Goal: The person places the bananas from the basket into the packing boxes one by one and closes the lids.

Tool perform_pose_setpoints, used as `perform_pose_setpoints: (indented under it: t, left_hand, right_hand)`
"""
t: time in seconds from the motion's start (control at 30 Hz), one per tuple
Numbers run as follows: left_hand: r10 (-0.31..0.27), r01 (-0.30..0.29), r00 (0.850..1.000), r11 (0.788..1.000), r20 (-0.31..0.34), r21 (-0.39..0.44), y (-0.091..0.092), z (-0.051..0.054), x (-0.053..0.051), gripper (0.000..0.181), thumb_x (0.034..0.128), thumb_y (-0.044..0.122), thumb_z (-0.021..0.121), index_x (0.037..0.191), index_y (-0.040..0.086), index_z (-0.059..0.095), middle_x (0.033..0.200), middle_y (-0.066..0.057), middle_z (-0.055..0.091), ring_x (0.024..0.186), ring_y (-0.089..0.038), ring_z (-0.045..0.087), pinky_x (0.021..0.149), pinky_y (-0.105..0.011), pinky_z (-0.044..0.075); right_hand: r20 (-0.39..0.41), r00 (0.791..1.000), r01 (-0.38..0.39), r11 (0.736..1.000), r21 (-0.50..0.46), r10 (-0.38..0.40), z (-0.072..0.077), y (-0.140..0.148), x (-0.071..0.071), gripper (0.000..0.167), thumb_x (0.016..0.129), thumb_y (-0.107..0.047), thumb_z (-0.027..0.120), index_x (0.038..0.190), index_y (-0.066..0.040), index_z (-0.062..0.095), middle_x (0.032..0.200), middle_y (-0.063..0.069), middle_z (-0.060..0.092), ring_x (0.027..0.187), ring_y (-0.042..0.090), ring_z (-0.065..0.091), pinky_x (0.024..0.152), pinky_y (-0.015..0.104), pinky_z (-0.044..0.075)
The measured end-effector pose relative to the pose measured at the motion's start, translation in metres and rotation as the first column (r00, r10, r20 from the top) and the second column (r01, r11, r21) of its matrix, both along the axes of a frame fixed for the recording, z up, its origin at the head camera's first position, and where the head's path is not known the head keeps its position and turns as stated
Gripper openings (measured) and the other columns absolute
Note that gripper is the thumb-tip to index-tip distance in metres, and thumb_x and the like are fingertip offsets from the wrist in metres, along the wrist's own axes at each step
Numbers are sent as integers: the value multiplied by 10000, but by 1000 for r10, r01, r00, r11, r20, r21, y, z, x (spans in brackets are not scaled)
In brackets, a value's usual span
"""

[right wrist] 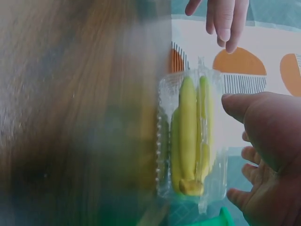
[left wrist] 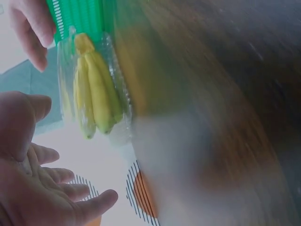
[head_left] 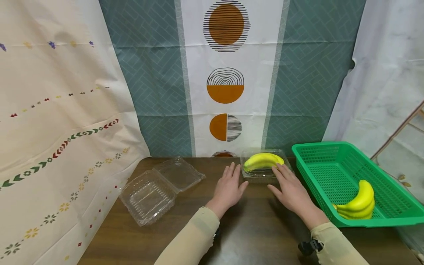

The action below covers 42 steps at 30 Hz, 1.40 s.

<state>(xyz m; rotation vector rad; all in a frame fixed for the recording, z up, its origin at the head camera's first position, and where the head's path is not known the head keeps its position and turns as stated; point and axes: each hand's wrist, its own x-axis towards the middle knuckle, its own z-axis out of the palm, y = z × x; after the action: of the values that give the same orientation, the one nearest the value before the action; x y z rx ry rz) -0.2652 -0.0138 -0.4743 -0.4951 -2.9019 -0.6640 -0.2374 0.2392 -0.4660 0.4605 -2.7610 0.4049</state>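
Observation:
A clear plastic clamshell box (head_left: 258, 179) stands at the back of the table with a bunch of yellow bananas (head_left: 263, 161) inside; its lid looks closed. My left hand (head_left: 228, 187) hovers just left of the box, fingers spread and holding nothing. On the other side, my right hand (head_left: 291, 187) is stretched out with its fingertips close to the box's right side; whether they touch it I cannot tell. Both wrist views show the bananas (left wrist: 96, 89) through the clear plastic, and the right wrist view shows a gap between thumb and box (right wrist: 164, 188).
At the left of the table an empty clear clamshell (head_left: 149, 198) lies with its lid (head_left: 180, 173) folded open. A green plastic basket (head_left: 318, 184) at the right contains another banana bunch (head_left: 359, 204). Patterned cloths (head_left: 159, 81) hang behind and at both sides.

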Motion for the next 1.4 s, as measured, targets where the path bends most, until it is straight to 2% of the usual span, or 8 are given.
perform_pose_setpoints:
  t: [0.23, 0.47, 0.83, 1.1, 1.4]
  left_hand:
    - [6, -6, 1000, 1000, 3, 8, -19, 5, 9, 778, 1130, 480, 627, 1742, 94, 338, 1814, -159, 242, 1673, -371, 215, 1223, -639, 399]
    - [20, -19, 1000, 1000, -15, 15, -39, 16, 16, 773, 1131, 473, 629, 1739, 93, 341, 1817, -156, 232, 1678, -374, 198, 1246, -649, 358]
    - [52, -52, 997, 999, -49, 13, -60, 25, 17, 767, 1121, 473, 645, 1722, 77, 379, 1807, -166, 260, 1672, -393, 211, 1260, -679, 311]
    - [36, -41, 993, 998, -110, -49, -81, 26, 25, 746, 1117, 450, 661, 1694, 42, 421, 1772, -206, 326, 1648, -440, 258, 1259, -661, 326]
    - [54, -68, 991, 991, -125, -117, -101, 30, 31, 756, 1117, 485, 647, 1702, 62, 418, 1778, -182, 328, 1655, -416, 255, 1281, -680, 257]
  right_hand:
    - [-12, 999, -31, 1000, 1, 31, 2, -11, 4, 794, 1027, -300, 821, 1634, 65, 463, 1705, 284, 399, 1592, 503, 330, 1218, 702, 355]
    - [-78, 993, -87, 996, -2, 86, 4, -23, 7, 770, 1007, -277, 846, 1604, 69, 505, 1683, 280, 433, 1568, 499, 376, 1214, 682, 376]
    - [-77, 990, -118, 993, 14, 119, 5, -41, 11, 764, 1009, -286, 849, 1612, 42, 514, 1692, 269, 437, 1576, 481, 388, 1217, 671, 382]
    - [-83, 982, -172, 985, 5, 172, 3, -57, 11, 773, 1003, -310, 854, 1604, 46, 524, 1686, 264, 450, 1576, 471, 395, 1250, 629, 357]
    - [-84, 976, -199, 980, 10, 199, 3, -72, 11, 754, 1010, -320, 846, 1602, 27, 535, 1690, 252, 450, 1586, 449, 391, 1260, 609, 352]
